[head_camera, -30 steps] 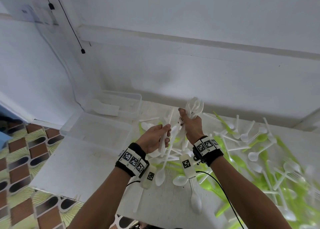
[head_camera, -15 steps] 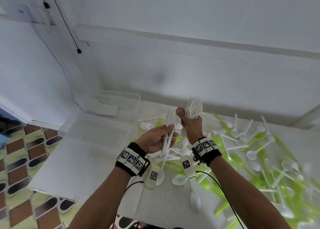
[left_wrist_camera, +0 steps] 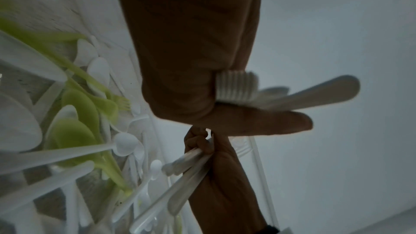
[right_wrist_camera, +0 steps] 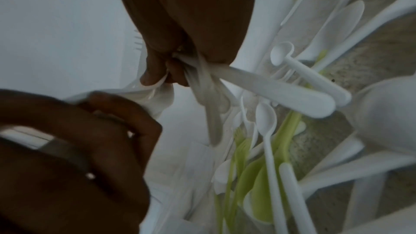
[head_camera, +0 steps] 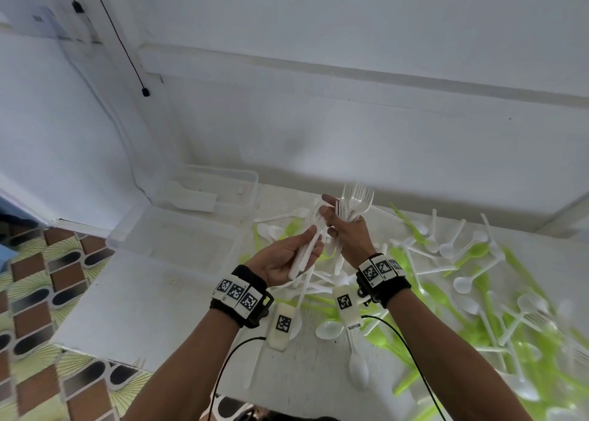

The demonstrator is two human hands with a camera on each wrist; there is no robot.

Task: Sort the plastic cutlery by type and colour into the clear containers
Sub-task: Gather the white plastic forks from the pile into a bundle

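White forks (head_camera: 355, 202) bunched in right hand (head_camera: 345, 232), tines up

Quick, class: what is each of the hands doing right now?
Left hand: holds a stack of white cutlery handles.
Right hand: grips a bunch of white forks.

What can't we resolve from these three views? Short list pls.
- How many white forks the right hand grips: head view, tines overlap; right wrist view, blurred.
- What type the white pieces in the left hand are: head view too small, left wrist view shows only handle ends.
- Contents of the far clear container: head view, walls transparent, washed out.
- Cutlery pile: cut off by the head view's right edge, blurred.
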